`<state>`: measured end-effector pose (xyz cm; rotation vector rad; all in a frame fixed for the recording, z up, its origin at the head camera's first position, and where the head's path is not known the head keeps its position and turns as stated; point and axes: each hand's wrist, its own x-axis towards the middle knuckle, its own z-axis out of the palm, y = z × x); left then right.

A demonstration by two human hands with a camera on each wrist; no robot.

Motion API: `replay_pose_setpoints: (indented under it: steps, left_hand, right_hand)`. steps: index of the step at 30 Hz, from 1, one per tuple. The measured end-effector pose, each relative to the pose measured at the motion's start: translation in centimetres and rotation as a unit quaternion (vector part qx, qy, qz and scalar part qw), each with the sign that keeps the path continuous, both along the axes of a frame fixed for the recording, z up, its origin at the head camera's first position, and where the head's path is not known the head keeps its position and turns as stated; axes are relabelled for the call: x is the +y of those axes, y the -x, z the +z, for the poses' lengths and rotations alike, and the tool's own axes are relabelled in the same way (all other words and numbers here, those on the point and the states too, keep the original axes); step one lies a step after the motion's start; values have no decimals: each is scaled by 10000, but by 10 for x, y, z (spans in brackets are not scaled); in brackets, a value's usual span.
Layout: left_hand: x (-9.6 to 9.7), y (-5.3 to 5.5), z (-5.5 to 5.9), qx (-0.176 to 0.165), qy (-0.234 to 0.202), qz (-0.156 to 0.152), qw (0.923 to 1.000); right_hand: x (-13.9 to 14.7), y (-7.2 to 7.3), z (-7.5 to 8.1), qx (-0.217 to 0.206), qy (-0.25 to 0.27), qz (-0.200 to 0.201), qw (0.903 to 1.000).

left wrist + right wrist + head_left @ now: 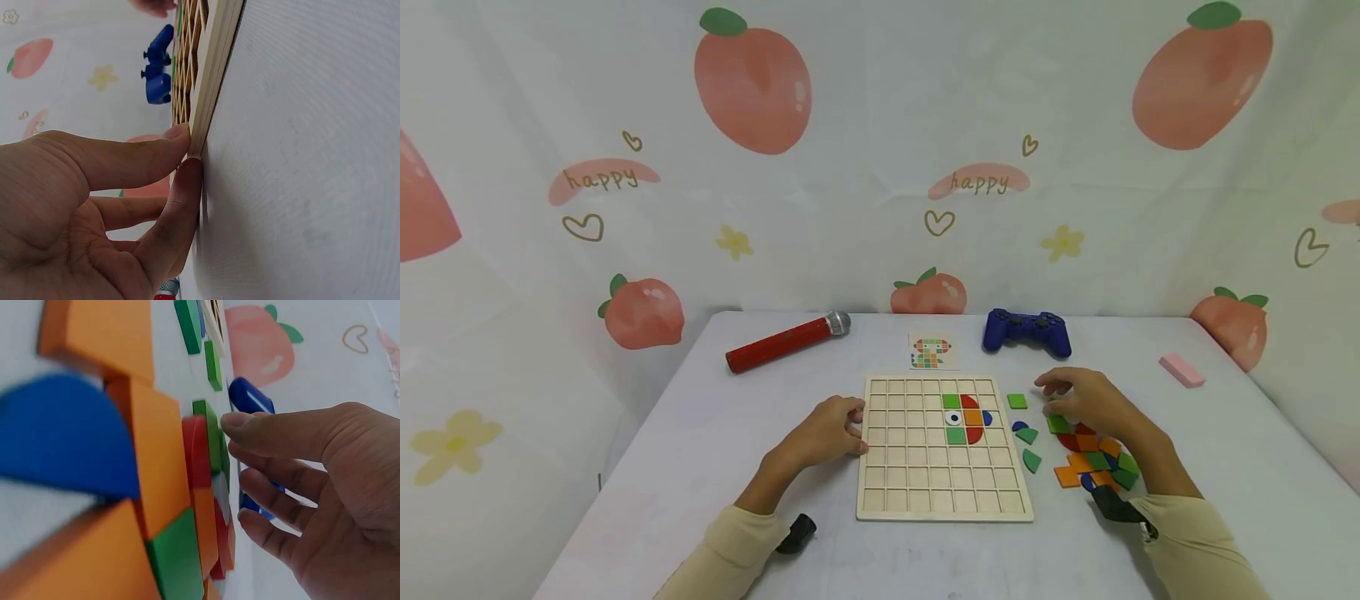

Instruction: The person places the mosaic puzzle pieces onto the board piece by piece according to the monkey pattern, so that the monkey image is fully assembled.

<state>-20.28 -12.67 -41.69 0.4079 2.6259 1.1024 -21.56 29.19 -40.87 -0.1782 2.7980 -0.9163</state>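
My left hand (826,433) holds the left edge of a square wooden grid board (898,508). The left wrist view shows my thumb and forefinger (178,181) against its rim. On the board's right half sit green, red, orange and blue pieces around a white eye tile (953,418). My right hand (1090,402) hovers with bent, loose fingers and nothing in them. Close to its thumb, in the right wrist view, lies a green square tile (211,434). This tile is at the far side of a pile of orange, green, red and blue pieces (1078,462).
Between board and pile lie a green square (1017,402), a blue half-circle (1019,426) and green quarter-circles (1032,461). Behind the board are a picture card (947,360), a red microphone (782,343) and a blue game controller (1026,331). A pink block (1182,370) lies far right.
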Motion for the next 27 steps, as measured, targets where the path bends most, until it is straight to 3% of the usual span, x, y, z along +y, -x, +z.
replay_pose_setpoints:
  steps: [6,27]
  left_hand:
    - [0,-1,1,-37,-56,-5,10000]
    - [-2,-1,2,23,-106,-69,9999]
  right_hand:
    - [8,-2,0,-111,32,-85,9999]
    - [22,0,-1,85,-279,62,9996]
